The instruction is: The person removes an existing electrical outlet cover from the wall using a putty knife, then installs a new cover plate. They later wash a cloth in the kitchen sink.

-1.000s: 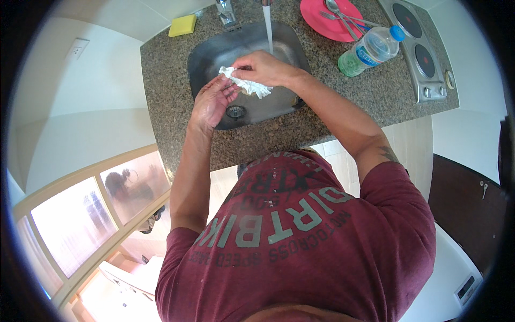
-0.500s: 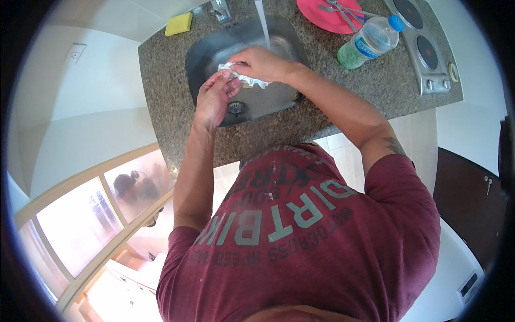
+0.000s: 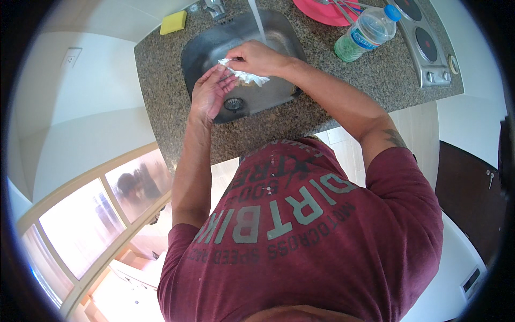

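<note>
Both my hands are together above the dark metal sink (image 3: 206,43). A crumpled white cloth or paper towel (image 3: 252,79) is gripped under the curled fingers of my right hand (image 3: 258,58) and hangs toward the basin. The fingers of my left hand (image 3: 208,96) are pinched at the near-left end of the white bundle. A thin thing shows beside those fingertips, too small to name. Behind my right hand, a stream of water (image 3: 257,24) falls into the sink. The drain (image 3: 234,104) lies just right of my left wrist.
A yellow sponge (image 3: 173,22) lies left of the faucet (image 3: 215,8). To the right stand a pink plate (image 3: 316,13) with several pieces of cutlery and a plastic bottle (image 3: 365,35) of green liquid with a blue cap. An electric hob (image 3: 437,67) sits at the far right of the speckled counter (image 3: 161,107).
The view has shifted slightly, so the counter things sit a little higher and further left. My hands stay together at the white bundle, with only a small movement of the fingers.
</note>
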A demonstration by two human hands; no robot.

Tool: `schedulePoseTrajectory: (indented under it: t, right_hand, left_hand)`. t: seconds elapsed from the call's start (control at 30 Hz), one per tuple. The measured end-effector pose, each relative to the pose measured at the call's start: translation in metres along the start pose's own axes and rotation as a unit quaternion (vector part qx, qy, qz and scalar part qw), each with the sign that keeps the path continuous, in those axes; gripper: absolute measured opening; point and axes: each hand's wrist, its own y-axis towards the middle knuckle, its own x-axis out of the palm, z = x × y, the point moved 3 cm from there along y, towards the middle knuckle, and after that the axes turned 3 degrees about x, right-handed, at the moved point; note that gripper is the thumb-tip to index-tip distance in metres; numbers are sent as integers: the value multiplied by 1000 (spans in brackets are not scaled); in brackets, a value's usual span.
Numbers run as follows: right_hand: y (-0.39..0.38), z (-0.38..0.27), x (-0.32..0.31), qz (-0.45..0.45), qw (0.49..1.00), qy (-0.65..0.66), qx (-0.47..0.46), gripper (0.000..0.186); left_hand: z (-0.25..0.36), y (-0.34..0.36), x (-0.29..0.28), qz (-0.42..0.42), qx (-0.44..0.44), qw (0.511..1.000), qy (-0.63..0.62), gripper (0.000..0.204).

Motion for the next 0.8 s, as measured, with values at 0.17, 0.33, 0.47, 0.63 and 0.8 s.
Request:
schedulePoseTrajectory:
  t: [0.17,0.33,0.47,0.63,0.8]
  right_hand:
    - [-1,-2,1,12,998,-53,-26,25]
    - [-6,2,7,-7,997,-71,-5,26]
    - [-12,5,13,-9,997,-54,46,29]
    - [-20,33,26,42,972,169,155,34]
    - [-23,13,19,6,970,174,167,36]
  left_hand:
    - [4,-1,2,-15,12,996,84,24]
    - [0,-3,5,10,19,982,188,22]
    - [-3,-3,8,-1,64,948,311,21]
    - [-6,-1,3,-16,59,970,237,21]
    - [-4,-2,-16,-55,-9,998,3,22]
